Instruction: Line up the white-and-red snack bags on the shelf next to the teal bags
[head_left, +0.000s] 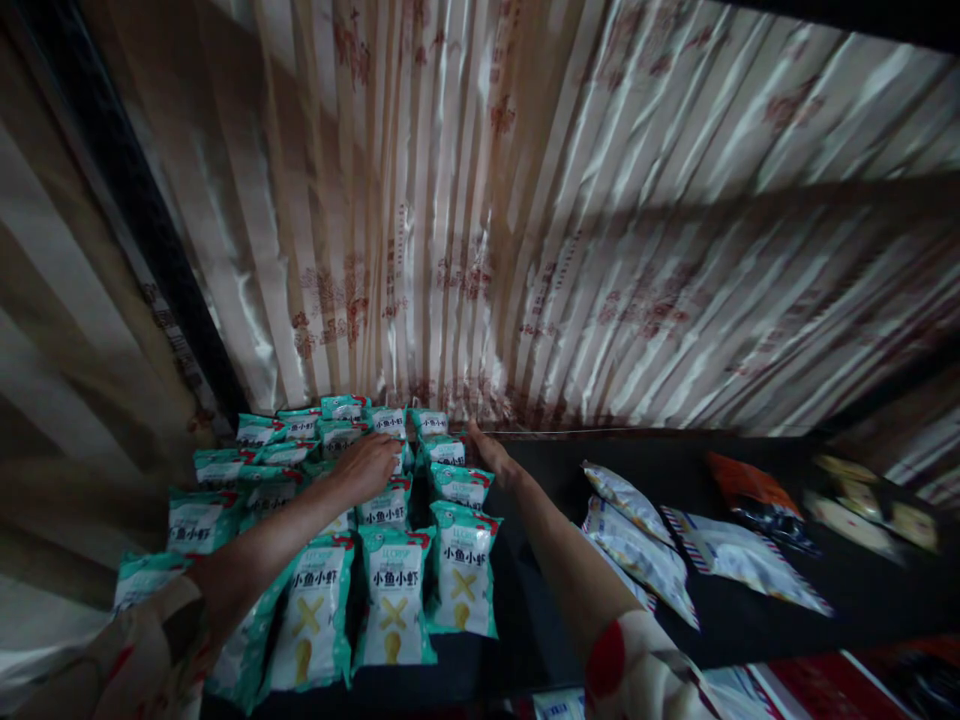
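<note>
From where I stand, a person in a cream sleeve with red patches (645,655) is reaching both arms over a dark, flat shelf (517,585). Teal-and-white, pillow-shaped plastic snack bags (394,590) stand packed in rows on its left part, most tipped back a little, their printed fronts facing the person. The left hand (369,468) is over the rear rows, its fingers bent down at the tops of the bags; I cannot tell whether they grasp one. The right hand (491,455) is edge-on just beside the right-hand column, near its rear bags, its fingers extended and free of any bag. To the right of that forearm, well apart from the teal bags, lie some white-and-blue plastic packets with striped ends (641,560), then a shiny orange-and-black packet (757,495) and some pale yellow packages (855,505), too dim to make out. Behind everything hangs a pleated, glossy cream sheet printed in red (465,230), and a dark upright post (146,215) slants along the left.
</note>
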